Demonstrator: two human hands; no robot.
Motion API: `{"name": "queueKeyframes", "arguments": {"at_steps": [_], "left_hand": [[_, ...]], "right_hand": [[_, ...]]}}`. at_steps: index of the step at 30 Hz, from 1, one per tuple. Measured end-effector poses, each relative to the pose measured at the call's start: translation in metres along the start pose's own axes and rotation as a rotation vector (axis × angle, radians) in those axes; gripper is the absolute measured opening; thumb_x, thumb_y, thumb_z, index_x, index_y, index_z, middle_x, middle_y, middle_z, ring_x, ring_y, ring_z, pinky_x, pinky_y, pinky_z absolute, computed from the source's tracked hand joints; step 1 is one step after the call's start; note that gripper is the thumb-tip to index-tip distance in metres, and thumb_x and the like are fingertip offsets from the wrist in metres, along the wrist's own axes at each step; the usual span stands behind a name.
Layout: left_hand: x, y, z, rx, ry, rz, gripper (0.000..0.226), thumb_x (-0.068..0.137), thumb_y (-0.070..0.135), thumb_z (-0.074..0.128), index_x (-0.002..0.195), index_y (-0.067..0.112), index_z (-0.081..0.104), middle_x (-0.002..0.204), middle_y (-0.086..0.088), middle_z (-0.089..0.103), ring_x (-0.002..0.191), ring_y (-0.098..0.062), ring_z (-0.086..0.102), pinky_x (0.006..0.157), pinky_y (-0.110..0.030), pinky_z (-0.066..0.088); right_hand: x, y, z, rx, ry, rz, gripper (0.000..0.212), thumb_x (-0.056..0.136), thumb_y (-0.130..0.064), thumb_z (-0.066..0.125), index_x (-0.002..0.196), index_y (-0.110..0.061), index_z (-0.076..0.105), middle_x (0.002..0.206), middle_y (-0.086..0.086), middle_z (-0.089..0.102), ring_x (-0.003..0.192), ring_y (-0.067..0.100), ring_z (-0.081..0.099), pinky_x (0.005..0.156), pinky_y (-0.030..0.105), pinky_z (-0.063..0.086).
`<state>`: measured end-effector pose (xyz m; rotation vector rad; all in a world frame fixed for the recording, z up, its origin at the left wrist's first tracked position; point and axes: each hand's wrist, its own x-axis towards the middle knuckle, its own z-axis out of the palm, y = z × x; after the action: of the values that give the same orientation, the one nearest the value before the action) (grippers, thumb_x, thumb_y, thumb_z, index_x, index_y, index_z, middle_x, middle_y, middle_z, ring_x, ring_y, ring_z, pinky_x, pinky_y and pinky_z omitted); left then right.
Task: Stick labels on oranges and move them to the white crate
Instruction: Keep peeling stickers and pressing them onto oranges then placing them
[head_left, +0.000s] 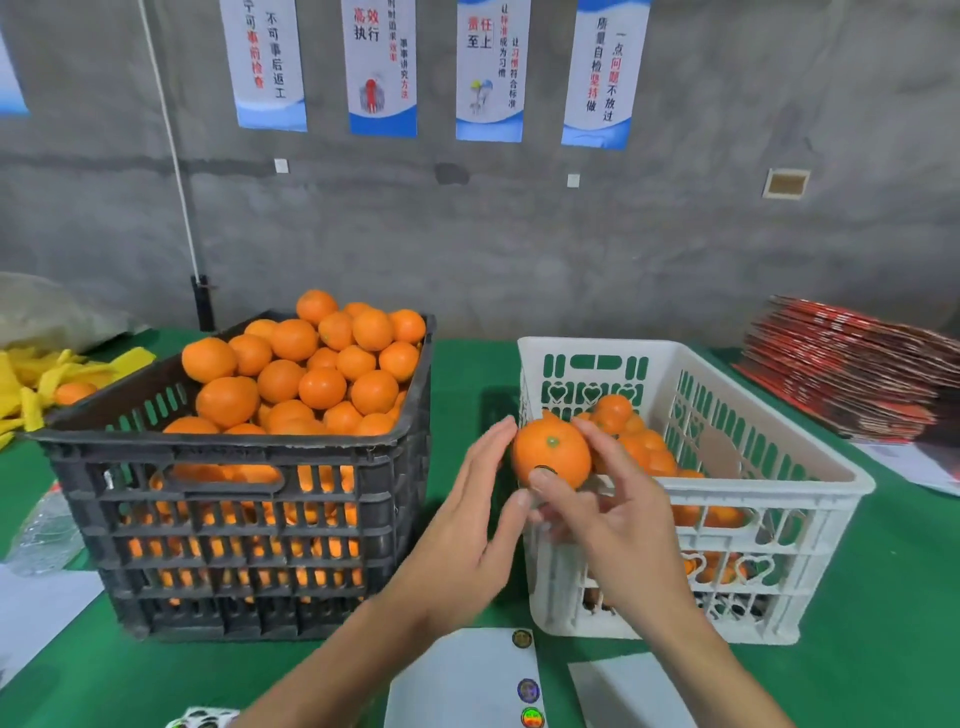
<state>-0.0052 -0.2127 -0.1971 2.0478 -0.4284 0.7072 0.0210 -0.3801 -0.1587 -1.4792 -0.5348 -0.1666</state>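
An orange (551, 453) is held up between both hands, in front of the near left corner of the white crate (779, 483). My left hand (467, 525) cups its left side with fingers nearly straight. My right hand (608, 514) grips it from the right, its thumb pressing a small round label (544, 472) onto the lower front of the peel. Several oranges (634, 441) lie inside the white crate. A black crate (249, 499) heaped with oranges (311, 374) stands to the left. A white label sheet (467, 680) with round stickers lies at the near edge.
The table has a green cover (467, 374). Yellow foam nets (36, 384) and one orange lie at far left, beside a clear bag (47, 535). Red flattened cartons (852, 374) are stacked at far right. A second white sheet (634, 691) lies near the right forearm.
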Motion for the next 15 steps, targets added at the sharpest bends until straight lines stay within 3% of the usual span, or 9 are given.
{"name": "queueKeyframes", "arguments": {"at_steps": [3,6,8,10,13,15], "left_hand": [[0.029,0.011,-0.012,0.044,0.029,0.058,0.053,0.105,0.038,0.048,0.154,0.036,0.029,0.163,0.019,0.022,0.152,-0.010,0.026,0.120,-0.045,0.033],[0.049,0.018,-0.034,0.117,0.069,0.096,0.041,0.103,0.038,0.051,0.143,0.034,0.044,0.157,0.020,0.031,0.146,-0.010,0.036,0.116,-0.040,0.039],[0.062,0.019,-0.053,0.164,0.131,0.113,0.034,0.103,0.032,0.054,0.136,0.028,0.052,0.150,0.015,0.040,0.138,-0.010,0.045,0.113,-0.034,0.042],[0.075,0.017,-0.074,0.269,0.199,0.068,0.028,0.102,0.023,0.056,0.130,0.021,0.058,0.141,0.006,0.051,0.129,-0.010,0.052,0.108,-0.031,0.044],[0.097,0.001,-0.116,0.595,0.186,-0.173,0.025,0.100,0.020,0.057,0.124,0.015,0.063,0.119,-0.008,0.066,0.108,-0.027,0.062,0.081,-0.032,0.044],[0.109,-0.017,-0.149,0.798,-0.049,-0.539,0.033,0.099,0.029,0.057,0.126,0.012,0.062,0.115,-0.010,0.067,0.102,-0.030,0.062,0.073,-0.032,0.043]], "right_hand": [[0.024,-0.007,-0.016,-0.337,0.154,-0.172,0.055,0.093,-0.019,0.073,0.144,-0.025,0.054,0.137,-0.003,0.061,0.079,0.017,0.075,0.076,0.031,0.062],[0.046,-0.015,-0.030,-0.563,0.286,-0.334,0.033,0.100,-0.006,0.059,0.132,-0.012,0.067,0.146,0.002,0.056,0.071,0.005,0.072,0.084,0.024,0.060],[0.057,-0.019,-0.032,-0.666,0.302,-0.356,0.033,0.099,0.002,0.057,0.128,-0.007,0.069,0.143,0.004,0.059,0.094,0.013,0.074,0.102,0.030,0.052],[0.062,-0.021,-0.025,-0.737,0.264,-0.365,0.034,0.096,0.003,0.059,0.127,-0.007,0.070,0.140,0.004,0.062,0.121,0.020,0.064,0.114,0.034,0.041],[0.059,-0.020,-0.004,-0.700,0.159,-0.388,0.035,0.096,0.002,0.058,0.126,-0.010,0.071,0.134,-0.001,0.066,0.123,0.014,0.061,0.113,0.033,0.043],[0.054,-0.016,0.009,-0.633,0.113,-0.399,0.034,0.097,0.001,0.057,0.124,-0.012,0.072,0.129,-0.004,0.068,0.118,0.009,0.061,0.109,0.031,0.046]]}}
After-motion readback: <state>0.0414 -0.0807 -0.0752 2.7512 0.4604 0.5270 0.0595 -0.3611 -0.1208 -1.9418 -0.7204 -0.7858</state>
